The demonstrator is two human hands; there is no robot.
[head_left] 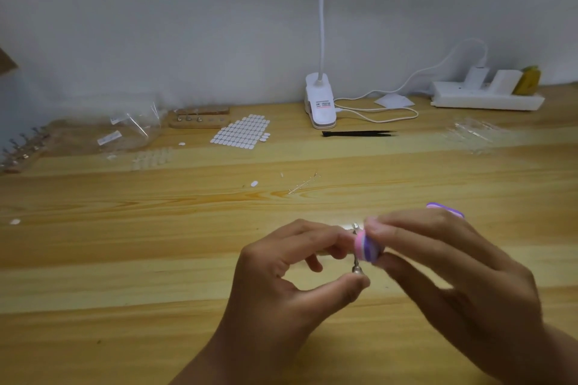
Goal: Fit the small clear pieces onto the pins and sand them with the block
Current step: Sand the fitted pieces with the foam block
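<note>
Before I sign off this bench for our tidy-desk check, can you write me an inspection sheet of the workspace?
Surface: wooden table, with a few stray white bits on it.
Job's things: metal pin; pink-and-purple sanding block against it; wooden pin racks at the back left; clear pieces at the back right.
Clutter: plastic bags, sheet of white ovals, black tweezers, clear sprue.
Hands: left hand pinches the pin; right hand grips the block.
Cables: white lamp cable loops from the clip lamp toward the power strip.
Surroundings: plain grey wall; nothing else seen.
</note>
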